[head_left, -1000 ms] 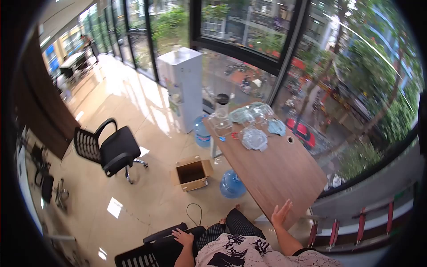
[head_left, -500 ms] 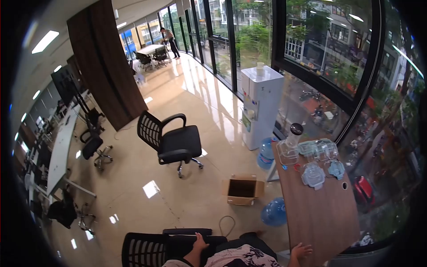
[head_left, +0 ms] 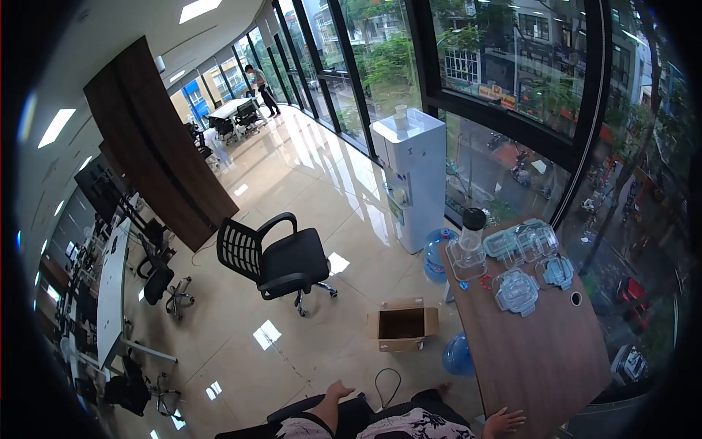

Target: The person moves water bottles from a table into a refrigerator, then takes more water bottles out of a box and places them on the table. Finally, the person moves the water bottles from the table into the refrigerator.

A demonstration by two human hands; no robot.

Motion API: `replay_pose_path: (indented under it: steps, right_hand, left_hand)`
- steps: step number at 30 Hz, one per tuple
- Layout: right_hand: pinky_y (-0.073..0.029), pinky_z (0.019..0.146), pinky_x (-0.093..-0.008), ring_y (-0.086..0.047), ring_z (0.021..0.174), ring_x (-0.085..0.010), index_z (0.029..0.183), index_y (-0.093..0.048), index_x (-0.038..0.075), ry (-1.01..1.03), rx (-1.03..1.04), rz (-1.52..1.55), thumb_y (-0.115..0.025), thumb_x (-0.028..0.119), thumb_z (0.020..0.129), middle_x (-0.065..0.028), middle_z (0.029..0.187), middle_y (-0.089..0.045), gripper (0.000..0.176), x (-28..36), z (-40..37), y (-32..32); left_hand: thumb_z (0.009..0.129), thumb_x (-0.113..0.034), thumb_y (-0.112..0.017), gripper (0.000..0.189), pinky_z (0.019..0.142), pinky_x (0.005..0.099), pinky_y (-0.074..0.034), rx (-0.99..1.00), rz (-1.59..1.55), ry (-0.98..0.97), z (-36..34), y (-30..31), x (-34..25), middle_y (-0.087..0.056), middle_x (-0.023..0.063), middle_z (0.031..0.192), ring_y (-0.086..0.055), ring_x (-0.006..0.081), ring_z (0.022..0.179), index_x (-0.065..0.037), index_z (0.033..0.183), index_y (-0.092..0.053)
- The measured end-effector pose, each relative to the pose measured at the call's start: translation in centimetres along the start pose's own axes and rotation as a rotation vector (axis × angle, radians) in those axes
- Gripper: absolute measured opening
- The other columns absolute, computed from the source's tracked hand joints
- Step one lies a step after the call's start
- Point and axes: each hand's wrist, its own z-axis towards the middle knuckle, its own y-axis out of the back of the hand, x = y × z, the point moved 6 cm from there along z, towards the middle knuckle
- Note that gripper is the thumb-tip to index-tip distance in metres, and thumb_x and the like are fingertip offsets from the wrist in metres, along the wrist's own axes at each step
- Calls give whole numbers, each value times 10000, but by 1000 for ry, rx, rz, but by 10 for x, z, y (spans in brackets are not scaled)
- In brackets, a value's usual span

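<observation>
My left hand (head_left: 338,390) hovers over a black chair at the bottom, fingers extended and nothing in it. Spread fingers of my right hand (head_left: 504,422) rest on the near left edge of the brown table (head_left: 537,362). Farther back on that table lie pale blue-lidded clear containers (head_left: 516,291), a smaller blue lid (head_left: 558,271), more glass containers (head_left: 521,241), a clear tray (head_left: 466,260) and a clear jar with a black top (head_left: 473,227). A small blue item (head_left: 463,285) and a red one (head_left: 485,282) are near the tray.
An open cardboard box (head_left: 402,327) sits on the floor left of the table, near blue water bottles (head_left: 458,356). A white water dispenser (head_left: 420,183) stands by the windows. A black office chair (head_left: 292,256) is mid-floor. Far back, a person (head_left: 261,89) stands beside a table.
The view has shifted and tilted. My left hand has moved slightly right and stretches forward; my right hand stays at the table edge. The chair at the bottom shows less.
</observation>
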Motion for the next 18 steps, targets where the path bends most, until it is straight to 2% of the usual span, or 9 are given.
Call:
replay_pose_path:
  steps: [2, 4, 6, 10, 14, 16, 18]
  right_hand:
    - [-101, 1066, -624, -31, 1368, -492, 1453, -79, -2, -20, 48, -8, -333, 530, 930, -311, 1485, -27, 788, 11, -8, 18]
    - [-103, 1068, -623, -28, 1371, -486, 1454, -68, -2, -57, 105, -92, -312, 518, 940, -308, 1486, -24, 771, 18, -11, 24]
    - [-104, 1069, -622, -25, 1374, -480, 1455, -57, -2, -91, 164, -172, -292, 506, 949, -305, 1488, -22, 755, 16, -11, 23]
    - [-101, 1072, -620, -16, 1371, -487, 1455, -63, -5, -32, 118, -43, -262, 483, 963, -307, 1487, -13, 721, 16, -11, 24]
    - [-102, 1067, -626, -14, 1366, -499, 1452, -76, -15, -58, 96, -96, -256, 487, 964, -314, 1484, -9, 723, 15, -8, 16]
    - [-107, 1064, -628, -22, 1365, -501, 1451, -74, -21, -68, 89, -113, -260, 486, 964, -316, 1483, -10, 727, 16, -5, 12]
    - [-99, 1061, -635, -7, 1363, -504, 1450, -57, -21, -65, 104, -81, -259, 486, 964, -314, 1483, 9, 731, 15, -7, 16]
  left_hand:
    - [715, -575, -665, 849, 992, 385, -408, -100, 60, -101, 27, -12, -44, -511, 227, 1279, -501, 337, 1187, 9, 1293, -451]
    - [766, -615, -590, 848, 1000, 392, -393, -80, 26, -215, 16, -16, -102, -513, 228, 1275, -483, 349, 1199, 23, 1306, -443]
    - [781, -573, -598, 798, 1000, 397, -396, -26, 82, -324, 30, -43, -143, -504, 235, 1283, -492, 345, 1194, -14, 1325, -434]
    - [797, -567, -582, 804, 996, 402, -396, 139, 188, -454, 10, -84, -211, -505, 248, 1273, -490, 360, 1190, -6, 1345, -407]
    - [805, -559, -576, 799, 999, 400, -393, 224, 260, -537, -21, -112, -239, -501, 252, 1275, -486, 366, 1191, 6, 1344, -404]
    - [799, -550, -584, 806, 1008, 398, -384, 346, 299, -577, -30, -121, -243, -491, 249, 1288, -487, 366, 1189, 10, 1347, -398]
    - [796, -543, -589, 801, 1005, 399, -386, 330, 321, -563, -28, -116, -234, -500, 243, 1281, -492, 363, 1183, 10, 1344, -404]
